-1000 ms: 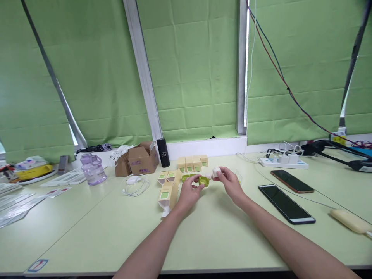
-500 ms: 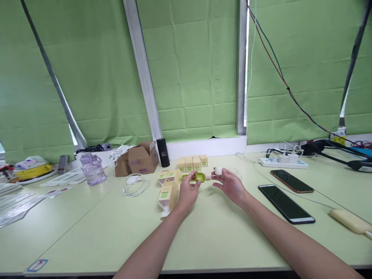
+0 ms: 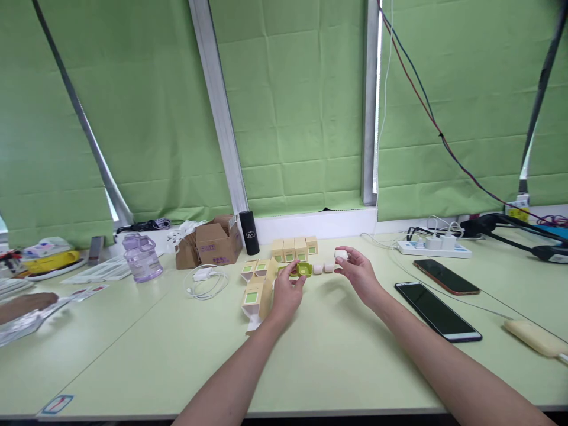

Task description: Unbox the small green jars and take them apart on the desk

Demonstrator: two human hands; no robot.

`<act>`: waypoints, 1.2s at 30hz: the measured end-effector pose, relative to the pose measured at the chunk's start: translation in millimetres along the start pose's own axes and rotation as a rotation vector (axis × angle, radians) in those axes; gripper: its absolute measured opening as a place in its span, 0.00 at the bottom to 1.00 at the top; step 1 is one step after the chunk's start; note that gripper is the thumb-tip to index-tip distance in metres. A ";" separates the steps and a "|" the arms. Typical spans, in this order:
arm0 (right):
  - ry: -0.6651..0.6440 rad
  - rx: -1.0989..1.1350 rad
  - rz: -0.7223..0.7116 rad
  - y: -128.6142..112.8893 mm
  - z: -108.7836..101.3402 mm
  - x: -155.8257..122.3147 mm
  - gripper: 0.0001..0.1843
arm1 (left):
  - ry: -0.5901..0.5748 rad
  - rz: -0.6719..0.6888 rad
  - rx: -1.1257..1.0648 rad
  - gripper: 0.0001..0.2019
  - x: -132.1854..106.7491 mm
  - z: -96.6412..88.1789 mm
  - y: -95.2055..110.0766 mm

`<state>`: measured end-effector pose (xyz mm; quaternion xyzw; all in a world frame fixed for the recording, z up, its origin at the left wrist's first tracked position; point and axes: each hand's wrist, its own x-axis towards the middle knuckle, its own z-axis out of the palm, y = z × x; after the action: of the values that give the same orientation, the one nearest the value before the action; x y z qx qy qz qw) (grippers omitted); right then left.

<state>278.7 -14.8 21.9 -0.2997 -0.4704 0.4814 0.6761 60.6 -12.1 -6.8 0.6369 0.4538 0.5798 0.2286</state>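
- Head view: the left hand (image 3: 287,291) is partly curled. Its fingertips pinch the near edge of a small green tray (image 3: 305,270), which sits low, at or just over the table (image 3: 310,361).
- The right hand (image 3: 360,273) is mostly closed. Its thumb and fingers pinch a small white cap (image 3: 341,255) and hold it up in the air.
- A second ago the two hands were close together and the white cap was right by the green tray. Now the right hand has pulled away toward 3 o'clock and a bit up, so cap and tray are apart.
- Two more white bits (image 3: 323,268) now lie on the table, between the tray and the right hand.
- At 12 o'clock from the tray a row of yellow boxes (image 3: 295,248) stands near it. At 8 o'clock more yellow boxes (image 3: 256,293) lie just beside the left hand.
- At 3 o'clock from the right hand a black phone (image 3: 437,310) lies well apart.
- At 9 o'clock, far off, another person's hand (image 3: 24,305) has come into view at the edge of the picture.
- The big open spot is at 6 o'clock, from the hands down to the table's near edge. It is bare there but for the two arms.
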 end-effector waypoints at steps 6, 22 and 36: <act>0.039 -0.532 -0.221 14.2 -12.1 14.5 0.23 | 0.015 0.002 0.007 0.22 -0.6 -0.1 1.7; -0.233 -1.558 -0.626 52.3 -27.0 23.7 0.17 | 0.005 0.026 0.029 0.21 -2.1 0.0 5.2; -0.238 -1.536 -0.590 55.6 -27.8 20.7 0.16 | -0.012 0.011 0.008 0.22 -4.1 0.4 8.0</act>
<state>285.8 25.7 -29.2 -0.4892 -0.7957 -0.1422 0.3278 63.8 -19.3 -2.5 0.6440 0.4512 0.5752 0.2255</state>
